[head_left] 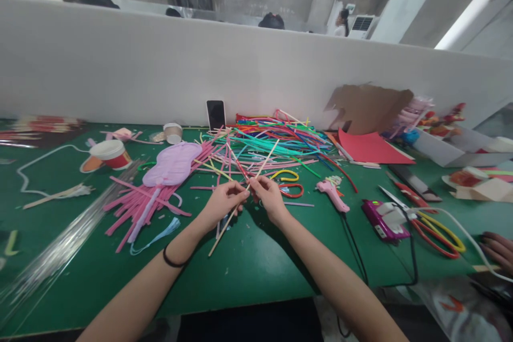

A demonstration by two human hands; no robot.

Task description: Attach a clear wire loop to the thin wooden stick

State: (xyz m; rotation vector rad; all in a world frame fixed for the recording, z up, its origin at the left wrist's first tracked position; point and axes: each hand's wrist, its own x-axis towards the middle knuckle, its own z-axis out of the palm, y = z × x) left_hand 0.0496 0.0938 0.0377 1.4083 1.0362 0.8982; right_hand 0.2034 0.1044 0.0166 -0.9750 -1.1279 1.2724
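Note:
A thin wooden stick (267, 158) slants across the space between my hands, its lower end pointing toward me. My left hand (224, 200) pinches it near the middle, and a black band circles that wrist. My right hand (270, 199) grips it just beside the left, the fingertips of both almost meeting. Just beyond my fingers is a red-and-white wrapped strip (239, 164); whether I hold it too I cannot tell. Scissors (289, 190) with yellow and red handles lie partly hidden behind my right hand. Left of my hands rests a lilac fan-shaped piece (172, 164) on pink fuzzy strips (124, 200).
Colourful pipe cleaners (272, 141) are heaped at the back, near a propped phone (216, 115). A pink glue gun (333, 195), a purple power socket (382, 220) and larger scissors (435, 230) lie right. Clear thin rods (76, 240) and a cup (114, 155) are left. Another person's hand (499, 250) shows far right.

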